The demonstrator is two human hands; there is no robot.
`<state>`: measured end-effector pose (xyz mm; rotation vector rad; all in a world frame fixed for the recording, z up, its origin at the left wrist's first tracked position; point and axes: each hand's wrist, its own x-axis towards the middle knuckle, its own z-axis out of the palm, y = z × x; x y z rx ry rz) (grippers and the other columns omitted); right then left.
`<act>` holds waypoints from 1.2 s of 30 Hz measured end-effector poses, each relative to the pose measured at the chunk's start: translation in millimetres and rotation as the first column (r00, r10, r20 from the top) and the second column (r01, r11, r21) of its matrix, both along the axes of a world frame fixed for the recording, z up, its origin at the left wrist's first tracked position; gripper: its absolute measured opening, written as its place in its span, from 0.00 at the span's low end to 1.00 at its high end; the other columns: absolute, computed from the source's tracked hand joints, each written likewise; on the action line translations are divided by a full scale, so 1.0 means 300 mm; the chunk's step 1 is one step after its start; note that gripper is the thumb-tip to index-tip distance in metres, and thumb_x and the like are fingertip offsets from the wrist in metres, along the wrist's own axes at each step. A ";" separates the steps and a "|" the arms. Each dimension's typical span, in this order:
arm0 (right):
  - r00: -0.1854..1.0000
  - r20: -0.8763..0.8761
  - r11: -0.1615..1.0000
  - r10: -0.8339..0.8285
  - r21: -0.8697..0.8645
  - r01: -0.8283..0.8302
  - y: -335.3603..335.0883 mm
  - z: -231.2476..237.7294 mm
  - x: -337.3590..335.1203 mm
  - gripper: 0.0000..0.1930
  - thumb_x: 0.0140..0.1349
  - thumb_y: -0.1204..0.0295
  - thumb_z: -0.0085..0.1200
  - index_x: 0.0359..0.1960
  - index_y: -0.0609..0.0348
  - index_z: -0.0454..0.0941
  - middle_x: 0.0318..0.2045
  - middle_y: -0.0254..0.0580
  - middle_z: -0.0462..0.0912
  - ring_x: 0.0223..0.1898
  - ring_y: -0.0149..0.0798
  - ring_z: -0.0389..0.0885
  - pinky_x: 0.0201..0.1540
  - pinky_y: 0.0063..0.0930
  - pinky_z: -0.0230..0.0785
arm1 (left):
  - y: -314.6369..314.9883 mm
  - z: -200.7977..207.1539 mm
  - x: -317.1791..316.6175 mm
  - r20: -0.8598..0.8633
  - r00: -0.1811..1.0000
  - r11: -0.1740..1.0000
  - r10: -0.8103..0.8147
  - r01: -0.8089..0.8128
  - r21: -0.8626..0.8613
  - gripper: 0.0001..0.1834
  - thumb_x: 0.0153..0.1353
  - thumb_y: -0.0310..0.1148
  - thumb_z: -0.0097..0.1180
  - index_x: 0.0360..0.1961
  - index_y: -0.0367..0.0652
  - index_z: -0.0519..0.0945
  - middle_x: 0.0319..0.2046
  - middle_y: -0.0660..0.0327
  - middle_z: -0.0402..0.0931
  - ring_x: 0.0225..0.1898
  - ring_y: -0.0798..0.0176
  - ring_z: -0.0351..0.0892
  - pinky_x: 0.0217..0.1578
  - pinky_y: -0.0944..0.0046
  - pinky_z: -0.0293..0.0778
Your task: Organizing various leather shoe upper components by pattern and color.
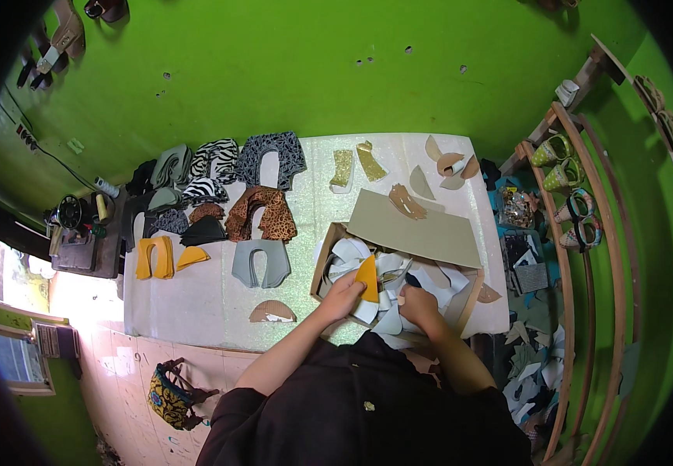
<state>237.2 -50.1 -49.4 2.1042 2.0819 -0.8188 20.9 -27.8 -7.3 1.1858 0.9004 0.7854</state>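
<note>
My left hand (pixel 342 297) is closed on a yellow curved cut piece (pixel 368 278), held upright over the left part of a cardboard box (pixel 325 269). Inside the box lies a loose heap of white and pale grey cut pieces (pixel 389 268). My right hand (pixel 420 304) is curled into a fist over the box's right half. A small dark piece (pixel 412 281) shows just beyond its fingers; what the fist grips, if anything, is hidden. A flat grey-beige board (pixel 418 230) rests across the far side of the box.
Left on the white table (pixel 196 307) are U-shaped stacks, including grey pieces (pixel 262 264), leopard-print pieces (pixel 262 214) and yellow pieces (pixel 154 257). Gold pieces (pixel 342 168) lie farther back. A sewing machine (pixel 76 221) stands left; a wooden rack (pixel 585 233) with sandals stands right.
</note>
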 end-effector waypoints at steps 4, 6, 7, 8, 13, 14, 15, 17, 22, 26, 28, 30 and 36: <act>1.000 0.025 0.996 0.010 0.084 -0.012 -0.009 0.002 0.009 0.07 0.47 0.68 0.54 0.28 0.53 0.78 0.29 0.46 0.80 0.32 0.48 0.80 0.36 0.40 0.72 | 0.001 -0.012 0.007 0.063 0.998 1.000 0.018 -0.017 -0.014 0.15 0.63 0.30 0.41 0.46 0.36 0.74 0.34 0.66 0.72 0.36 0.73 0.66 0.40 0.72 0.63; 0.992 -0.115 0.995 0.060 0.082 -0.051 -0.002 0.025 0.027 0.07 0.46 0.68 0.59 0.24 0.56 0.77 0.26 0.44 0.80 0.30 0.44 0.80 0.35 0.35 0.71 | 0.011 -0.018 0.002 -0.014 0.999 0.999 -0.037 0.037 -0.027 0.14 0.64 0.27 0.44 0.49 0.36 0.70 0.38 0.62 0.73 0.40 0.72 0.71 0.45 0.71 0.66; 0.992 -0.115 0.996 0.057 0.081 -0.048 0.005 0.044 0.041 0.07 0.46 0.68 0.59 0.24 0.56 0.77 0.26 0.44 0.80 0.30 0.44 0.80 0.35 0.35 0.71 | 0.010 -0.028 0.006 -0.014 0.999 0.999 -0.040 0.039 -0.028 0.14 0.64 0.27 0.44 0.49 0.36 0.70 0.38 0.62 0.73 0.40 0.72 0.71 0.45 0.71 0.66; 0.957 -0.291 1.000 0.009 0.002 -0.008 0.011 0.070 0.063 0.08 0.44 0.69 0.62 0.23 0.57 0.76 0.24 0.43 0.80 0.29 0.41 0.80 0.34 0.32 0.71 | 0.008 -0.041 0.012 0.091 0.996 0.999 -0.008 0.012 -0.045 0.15 0.64 0.26 0.46 0.51 0.36 0.68 0.39 0.62 0.74 0.41 0.72 0.72 0.44 0.72 0.67; 0.782 -0.602 0.986 -0.161 -0.072 0.148 -0.001 0.183 0.176 0.06 0.47 0.78 0.61 0.26 0.64 0.76 0.23 0.39 0.80 0.28 0.30 0.78 0.31 0.23 0.69 | -0.001 -0.023 0.019 0.187 0.982 0.996 0.037 -0.021 -0.089 0.20 0.63 0.23 0.49 0.56 0.35 0.62 0.40 0.59 0.76 0.42 0.73 0.75 0.44 0.73 0.69; 0.773 -0.625 0.978 -0.112 0.068 0.196 -0.014 0.156 0.208 0.07 0.47 0.77 0.59 0.28 0.65 0.76 0.23 0.42 0.80 0.25 0.32 0.77 0.31 0.25 0.68 | -0.001 -0.020 0.019 0.187 0.981 0.995 0.044 -0.026 -0.099 0.21 0.62 0.23 0.49 0.56 0.35 0.62 0.39 0.59 0.77 0.41 0.73 0.75 0.43 0.73 0.70; 0.774 -0.622 0.977 -0.118 0.068 0.203 -0.022 0.188 0.208 0.07 0.47 0.77 0.59 0.28 0.65 0.76 0.23 0.42 0.80 0.25 0.32 0.77 0.31 0.25 0.68 | 0.000 -0.019 0.021 0.188 0.981 0.994 0.052 -0.032 -0.108 0.21 0.62 0.22 0.49 0.56 0.35 0.62 0.39 0.59 0.77 0.40 0.73 0.76 0.42 0.74 0.70; 0.750 -0.613 0.931 -0.248 0.064 0.361 -0.030 0.303 0.186 0.07 0.48 0.78 0.59 0.30 0.66 0.76 0.23 0.40 0.80 0.25 0.29 0.76 0.29 0.23 0.67 | 0.000 -0.008 0.019 0.183 0.981 0.993 0.066 -0.047 -0.110 0.19 0.62 0.23 0.50 0.54 0.35 0.64 0.38 0.60 0.78 0.40 0.73 0.76 0.42 0.74 0.70; 0.642 -0.745 0.870 -0.181 0.184 0.458 -0.078 0.404 0.097 0.06 0.51 0.77 0.59 0.31 0.66 0.78 0.24 0.42 0.79 0.25 0.27 0.76 0.28 0.20 0.66 | 0.012 -0.001 0.017 0.191 0.981 0.997 0.028 -0.013 -0.080 0.12 0.63 0.26 0.51 0.46 0.33 0.71 0.36 0.62 0.78 0.38 0.75 0.76 0.41 0.75 0.70; 0.900 -0.434 0.722 0.036 0.635 0.277 -0.067 0.375 0.064 0.04 0.52 0.80 0.57 0.30 0.65 0.79 0.26 0.45 0.78 0.27 0.39 0.78 0.31 0.27 0.70 | 0.014 0.030 0.018 0.205 0.977 0.996 0.055 -0.040 -0.077 0.12 0.63 0.29 0.52 0.44 0.32 0.72 0.36 0.62 0.78 0.36 0.76 0.75 0.40 0.75 0.70; 0.907 -0.380 0.652 0.181 0.737 0.178 -0.060 0.363 0.053 0.05 0.51 0.83 0.54 0.29 0.65 0.79 0.29 0.45 0.78 0.32 0.43 0.79 0.37 0.31 0.72 | 0.020 0.038 0.014 0.192 0.978 0.995 0.076 -0.064 -0.071 0.12 0.63 0.30 0.52 0.44 0.32 0.73 0.34 0.62 0.78 0.34 0.76 0.75 0.37 0.76 0.70; 0.920 -0.357 0.585 0.161 0.785 0.203 -0.064 0.366 0.056 0.05 0.50 0.83 0.55 0.30 0.65 0.79 0.30 0.46 0.79 0.33 0.45 0.79 0.39 0.33 0.72 | 0.017 0.048 0.006 0.173 0.983 0.995 0.066 -0.052 -0.080 0.12 0.63 0.31 0.52 0.43 0.33 0.73 0.32 0.63 0.77 0.32 0.76 0.75 0.36 0.76 0.69; 0.627 -0.774 0.693 0.094 0.503 0.517 -0.085 0.362 -0.006 0.07 0.52 0.83 0.54 0.34 0.68 0.79 0.37 0.47 0.77 0.40 0.38 0.78 0.48 0.28 0.68 | 0.005 0.090 0.012 0.046 0.998 0.998 0.053 -0.052 -0.035 0.13 0.66 0.35 0.48 0.40 0.34 0.75 0.29 0.64 0.75 0.30 0.75 0.73 0.34 0.74 0.69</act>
